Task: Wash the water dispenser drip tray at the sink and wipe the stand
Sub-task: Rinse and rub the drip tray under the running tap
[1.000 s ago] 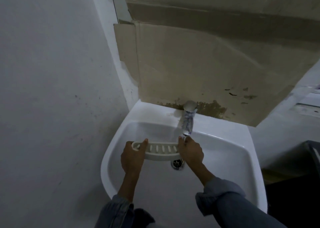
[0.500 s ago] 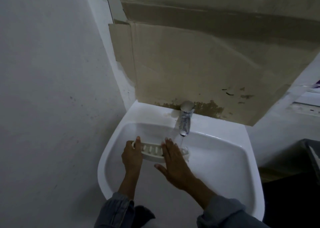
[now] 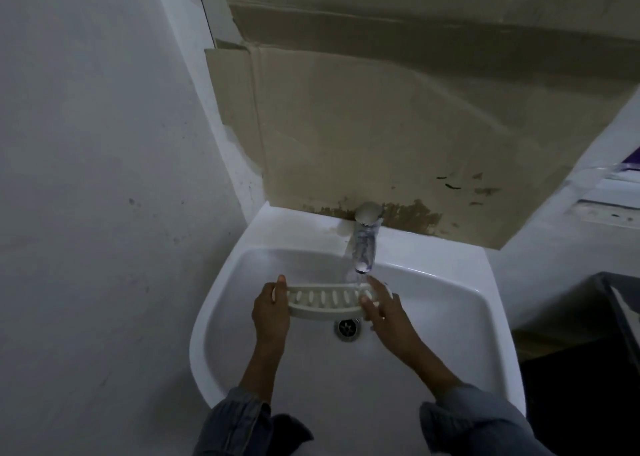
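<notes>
White plastic drip tray (image 3: 325, 301) is held over the sink (image 3: 433, 317), between the hands. Its left end is gripped by the left hand (image 3: 270, 312); the right hand (image 3: 384, 312) is laid on the right end with fingers nearly straight, just under the tap (image 3: 365, 244) stream. Each slot should be rubbed in turn, and the tray tilted so that water is drained away.

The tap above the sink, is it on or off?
On. A thin stream of water runs from the tap down onto the right end of the drip tray held over the sink.
</notes>
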